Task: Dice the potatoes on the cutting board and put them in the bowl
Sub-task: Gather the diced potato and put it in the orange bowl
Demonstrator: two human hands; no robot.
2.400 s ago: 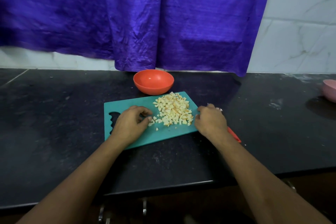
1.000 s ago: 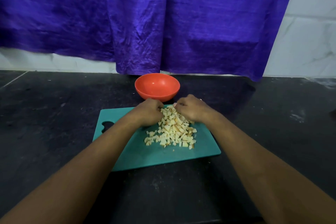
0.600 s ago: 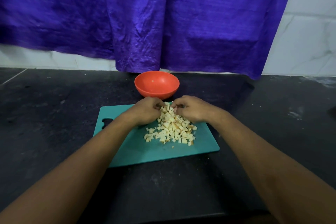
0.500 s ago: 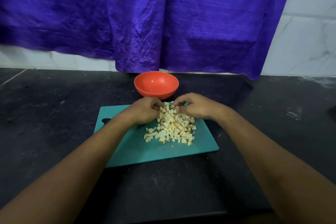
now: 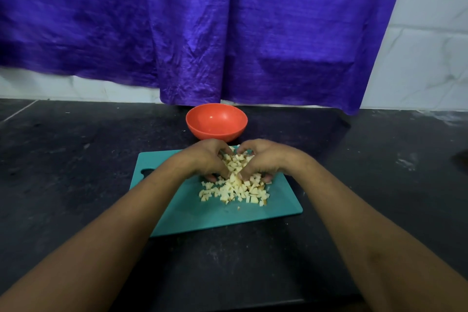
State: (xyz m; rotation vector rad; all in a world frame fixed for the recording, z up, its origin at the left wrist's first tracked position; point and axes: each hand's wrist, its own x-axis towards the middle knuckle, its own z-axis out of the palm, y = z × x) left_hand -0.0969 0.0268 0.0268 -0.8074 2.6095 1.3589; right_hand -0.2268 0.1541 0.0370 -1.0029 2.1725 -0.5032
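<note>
Teal plastic cutting board (image 5: 177, 210), one, lying slightly askew on the black stone table (image 5: 76, 159) in front of you. Diced potato (image 5: 235, 191), one loose heap of small pale cubes on the board's far right half. Orange bowl (image 5: 216, 132), one, no potato visible inside, standing on the table just beyond the board's far edge. Left hand (image 5: 203, 158) and right hand (image 5: 264, 159), both cupped inward around the far part of the heap, fingers curled about the cubes and fingertips nearly meeting at the top; the near rows lie outside your hands. Purple cloth (image 5: 202, 33) and white tiled wall (image 5: 417, 58) behind. Hazards, as judged from this layout: cubes are small and probably damp, so a loose cup is likely to shed them through the open underside as you lift. The strip of table between board and bowl is where they would land. An overfull scoop would spill at the rim, since the bowl's mouth looks little wider than your two hands together. A knuckle against the bowl's wall could push it back or tip it. Downward pressure while gathering may slide the board on the smooth stone. Expect the near rows to need another scoop.
</note>
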